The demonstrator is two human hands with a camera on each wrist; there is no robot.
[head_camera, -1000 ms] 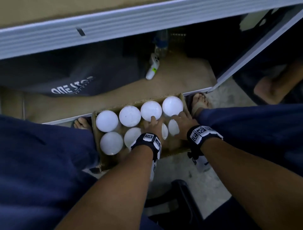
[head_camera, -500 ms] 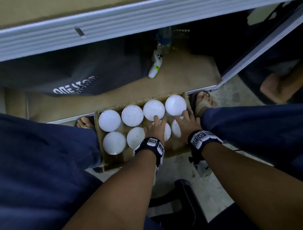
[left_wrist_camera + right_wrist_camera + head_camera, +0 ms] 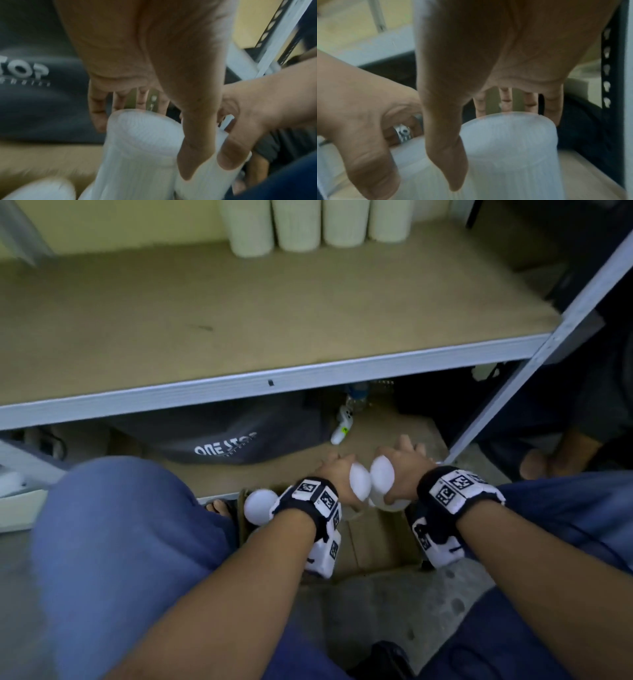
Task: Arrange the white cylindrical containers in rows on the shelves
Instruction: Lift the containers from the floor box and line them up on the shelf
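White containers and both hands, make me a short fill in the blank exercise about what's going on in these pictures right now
1. The left hand grips one white container, so the two hands together hold ____ containers.
2. The right hand grips its own container, which sits to the ____ of the left hand's container in the head view.
3. At the back of the shelf stands a row of ____ white containers.
4. The ring is worn on the ____ hand.

Missing words: two; right; four; left
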